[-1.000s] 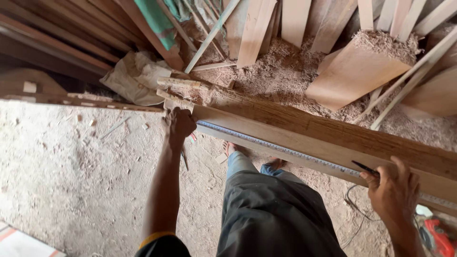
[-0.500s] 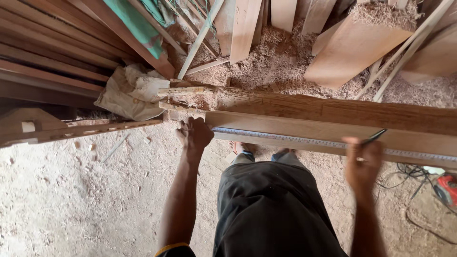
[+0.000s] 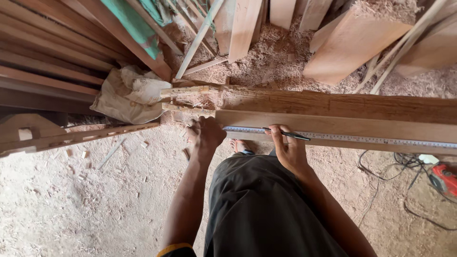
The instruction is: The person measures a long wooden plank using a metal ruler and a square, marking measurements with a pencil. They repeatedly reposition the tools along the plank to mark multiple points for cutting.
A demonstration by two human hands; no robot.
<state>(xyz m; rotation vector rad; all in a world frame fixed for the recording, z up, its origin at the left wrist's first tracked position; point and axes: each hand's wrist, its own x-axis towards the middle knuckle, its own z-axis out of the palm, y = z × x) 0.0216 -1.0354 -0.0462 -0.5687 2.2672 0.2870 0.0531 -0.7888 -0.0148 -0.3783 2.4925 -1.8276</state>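
A long wooden plank (image 3: 362,124) runs across the view at waist height, with a darker plank (image 3: 333,102) behind it. A pale measuring tape (image 3: 371,140) lies stretched along the near plank's edge. My left hand (image 3: 205,134) presses on the tape's end at the plank's left end. My right hand (image 3: 285,148) rests on the plank a little to the right and holds a dark pencil (image 3: 288,135), tip on the tape. My dark trousers fill the bottom centre.
Sawdust covers the floor. Boards and slats (image 3: 62,57) are stacked at the left and back, with a crumpled sack (image 3: 128,93). A thick timber block (image 3: 352,45) lies at the back right. A red power tool (image 3: 445,178) and black cables (image 3: 395,164) are at the right.
My right hand has slid left along the plank, from far down the tape to close beside my left hand. The left hand stayed at the plank's end.
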